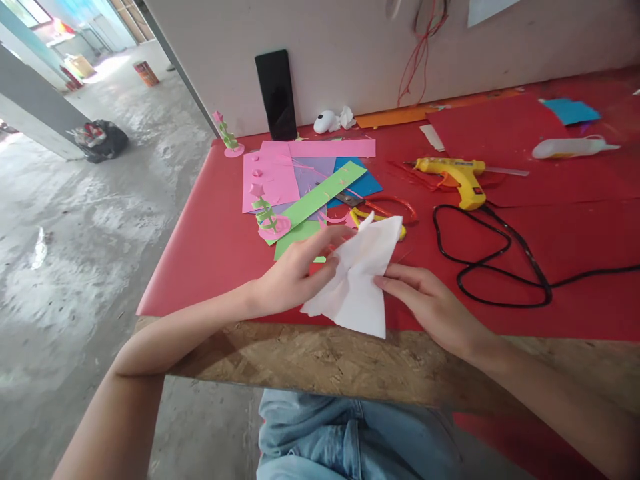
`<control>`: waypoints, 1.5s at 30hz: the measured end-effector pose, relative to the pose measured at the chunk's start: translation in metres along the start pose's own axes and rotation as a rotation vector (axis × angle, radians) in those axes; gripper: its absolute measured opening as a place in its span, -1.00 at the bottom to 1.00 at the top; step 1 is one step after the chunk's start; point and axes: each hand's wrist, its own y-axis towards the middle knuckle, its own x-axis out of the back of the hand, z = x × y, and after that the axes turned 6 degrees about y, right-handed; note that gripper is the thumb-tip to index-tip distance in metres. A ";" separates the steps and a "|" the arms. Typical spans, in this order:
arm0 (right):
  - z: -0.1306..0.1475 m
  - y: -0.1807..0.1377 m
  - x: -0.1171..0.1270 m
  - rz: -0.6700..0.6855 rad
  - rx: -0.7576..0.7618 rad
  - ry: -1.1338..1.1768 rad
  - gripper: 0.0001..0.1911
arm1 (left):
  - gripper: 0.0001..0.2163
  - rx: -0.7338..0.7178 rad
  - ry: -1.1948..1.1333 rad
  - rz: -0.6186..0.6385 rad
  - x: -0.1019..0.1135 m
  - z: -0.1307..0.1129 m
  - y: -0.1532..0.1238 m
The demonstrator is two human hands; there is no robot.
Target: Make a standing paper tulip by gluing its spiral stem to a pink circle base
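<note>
My left hand [295, 273] and my right hand [433, 303] both hold a crumpled white paper tissue [360, 277] just above the near edge of the red-covered table [210, 247]. The left hand's thumb and fingers pinch the tissue's left side. The right hand's fingers press against its right lower edge. Behind the tissue lie coloured paper sheets [300, 177] in pink, purple, blue and green, with a green strip across them. A small pink and green paper flower [267, 217] stands on a pink disc beside them.
Scissors with yellow handles [373, 213] lie partly behind the tissue. A yellow glue gun [457, 177] with a looping black cord [493, 257] lies to the right. A white glue bottle [570, 147], a black phone [276, 93] against the wall and another paper flower [227, 137] stand further back.
</note>
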 end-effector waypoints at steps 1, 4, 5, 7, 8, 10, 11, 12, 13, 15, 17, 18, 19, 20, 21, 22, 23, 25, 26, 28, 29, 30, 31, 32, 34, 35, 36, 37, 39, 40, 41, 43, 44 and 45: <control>-0.001 -0.001 0.002 -0.010 -0.003 -0.004 -0.68 | -0.61 -0.012 0.009 -0.018 0.000 0.001 0.000; -0.005 -0.004 0.009 -0.035 -0.022 -0.005 -0.69 | -0.39 -0.112 0.118 -0.088 0.003 0.005 0.000; -0.006 -0.006 0.012 -0.049 -0.043 0.016 -0.70 | -0.36 -0.142 0.170 -0.113 0.004 0.005 0.001; -0.007 -0.009 0.017 -0.093 -0.118 0.088 -0.72 | -0.44 -0.170 0.272 -0.136 0.007 0.004 0.002; -0.007 -0.010 0.020 -0.118 -0.163 0.128 -0.73 | -0.55 -0.181 0.298 -0.120 0.007 0.001 0.002; -0.007 -0.011 0.024 -0.167 -0.235 0.207 -0.74 | -0.80 -0.217 0.287 -0.015 0.005 -0.006 0.000; -0.007 -0.011 0.026 -0.187 -0.253 0.236 -0.75 | -0.87 -0.247 0.245 0.057 0.003 -0.010 -0.003; -0.007 -0.011 0.027 -0.208 -0.259 0.261 -0.75 | -0.86 -0.258 0.228 0.137 -0.001 -0.015 -0.006; -0.007 -0.011 0.028 -0.228 -0.266 0.288 -0.76 | -0.77 -0.283 0.262 0.171 -0.006 -0.020 -0.009; -0.007 -0.012 0.030 -0.254 -0.298 0.326 -0.78 | -0.55 -0.382 0.401 0.111 -0.016 -0.029 -0.017; -0.008 -0.013 0.030 -0.252 -0.354 0.350 -0.78 | -0.59 -0.442 0.605 0.037 -0.024 -0.037 -0.024; -0.007 -0.014 0.031 -0.247 -0.386 0.360 -0.77 | -0.64 -0.458 0.657 0.008 -0.025 -0.040 -0.027; -0.007 -0.014 0.031 -0.229 -0.411 0.372 -0.75 | -0.72 -0.457 0.698 -0.007 -0.026 -0.042 -0.028; -0.007 -0.015 0.031 -0.203 -0.425 0.385 -0.72 | -0.79 -0.451 0.713 -0.014 -0.025 -0.044 -0.029; -0.006 -0.016 0.031 -0.172 -0.431 0.401 -0.69 | -0.83 -0.440 0.708 -0.013 -0.023 -0.044 -0.029; -0.006 -0.017 0.031 -0.129 -0.423 0.420 -0.63 | -0.84 -0.424 0.695 -0.007 -0.020 -0.044 -0.029; -0.007 -0.018 0.030 -0.074 -0.389 0.438 -0.57 | -0.85 -0.407 0.670 -0.010 -0.016 -0.044 -0.028; -0.009 -0.023 0.025 0.041 -0.234 0.414 -0.49 | -0.87 -0.367 0.577 -0.016 -0.009 -0.041 -0.025; -0.010 -0.027 0.021 0.076 -0.120 0.347 -0.48 | -0.89 -0.347 0.511 -0.031 -0.006 -0.039 -0.023; -0.012 -0.034 0.010 0.046 0.130 0.074 -0.55 | -0.93 -0.293 0.360 -0.043 -0.002 -0.037 -0.019; -0.012 -0.038 0.004 -0.029 0.257 -0.104 -0.56 | -0.92 -0.264 0.282 -0.050 -0.001 -0.036 -0.017; -0.011 -0.041 -0.002 -0.099 0.368 -0.250 -0.63 | -0.88 -0.233 0.215 -0.055 0.000 -0.036 -0.014; -0.009 -0.043 -0.007 -0.150 0.456 -0.355 -0.70 | -0.82 -0.203 0.161 -0.064 0.000 -0.036 -0.011; -0.006 -0.044 -0.011 -0.182 0.523 -0.426 -0.78 | -0.77 -0.177 0.119 -0.072 0.000 -0.037 -0.008; -0.001 -0.044 -0.016 -0.199 0.591 -0.475 -0.90 | -0.67 -0.131 0.065 -0.079 0.001 -0.039 -0.003; 0.002 -0.043 -0.017 -0.196 0.603 -0.475 -0.95 | -0.64 -0.101 0.039 -0.069 0.002 -0.040 0.000; 0.003 -0.043 -0.017 -0.193 0.607 -0.464 -0.98 | -0.63 -0.065 0.003 -0.047 0.004 -0.041 0.002; 0.004 -0.043 -0.017 -0.195 0.607 -0.444 -0.97 | -0.64 -0.026 -0.049 -0.014 0.005 -0.042 0.003; 0.006 -0.042 -0.015 -0.246 0.600 -0.306 -0.93 | -0.66 0.059 -0.182 0.042 0.007 -0.042 0.003; 0.006 -0.042 -0.014 -0.302 0.588 -0.178 -0.91 | -0.65 0.099 -0.241 0.043 0.007 -0.041 0.002; 0.007 -0.041 -0.013 -0.374 0.564 -0.022 -0.90 | -0.63 0.139 -0.289 0.022 0.007 -0.040 -0.001; 0.011 -0.039 -0.006 -0.534 0.494 0.263 -0.85 | -0.58 0.234 -0.346 -0.073 0.005 -0.036 -0.005; 0.013 -0.038 -0.002 -0.593 0.457 0.337 -0.81 | -0.57 0.288 -0.390 -0.118 0.004 -0.035 -0.006; 0.014 -0.037 0.004 -0.620 0.427 0.342 -0.76 | -0.57 0.332 -0.439 -0.157 0.004 -0.033 -0.007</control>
